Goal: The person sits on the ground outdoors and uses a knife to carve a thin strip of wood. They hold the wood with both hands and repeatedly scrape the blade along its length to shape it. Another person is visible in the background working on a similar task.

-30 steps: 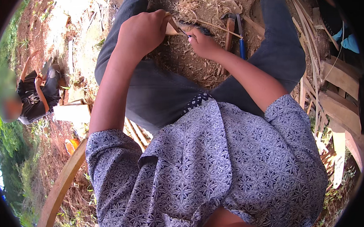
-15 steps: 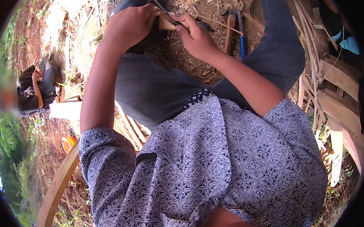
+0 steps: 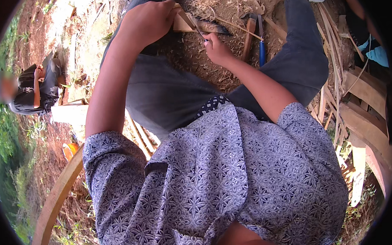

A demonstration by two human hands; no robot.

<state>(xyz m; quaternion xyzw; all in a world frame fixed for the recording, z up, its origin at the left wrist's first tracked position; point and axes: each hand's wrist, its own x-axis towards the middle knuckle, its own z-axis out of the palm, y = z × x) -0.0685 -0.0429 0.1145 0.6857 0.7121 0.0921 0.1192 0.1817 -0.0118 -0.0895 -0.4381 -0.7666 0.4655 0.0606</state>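
My left hand (image 3: pixel 152 24) is closed on a thin strip of wood (image 3: pixel 181 12) near the top of the view, above my bent leg. Below and right of it, my right hand (image 3: pixel 219 50) grips a knife (image 3: pixel 198 31), whose narrow blade points up and left toward the strip. Whether the blade touches the strip is hard to make out. A pale wooden block (image 3: pixel 181 24) lies beneath the strip, close to my left hand. Right of my right hand rest a hammer-like tool with a wooden handle (image 3: pixel 247 39) and a blue-handled tool (image 3: pixel 261 53) with a metal blade.
Shavings (image 3: pixel 208 3) cover the soil between my legs. Long wood strips (image 3: pixel 331 59) and curved boards (image 3: pixel 366 119) lie at right, near another person's turquoise cloth (image 3: pixel 378 54). At left sits a co-worker (image 3: pixel 35 88); a curved beam (image 3: pixel 59 200) and an orange object (image 3: pixel 70 150) are nearer.
My right hand has moved down and right, away from my left hand, drawing the knife with it. My left hand has shifted slightly up and right.
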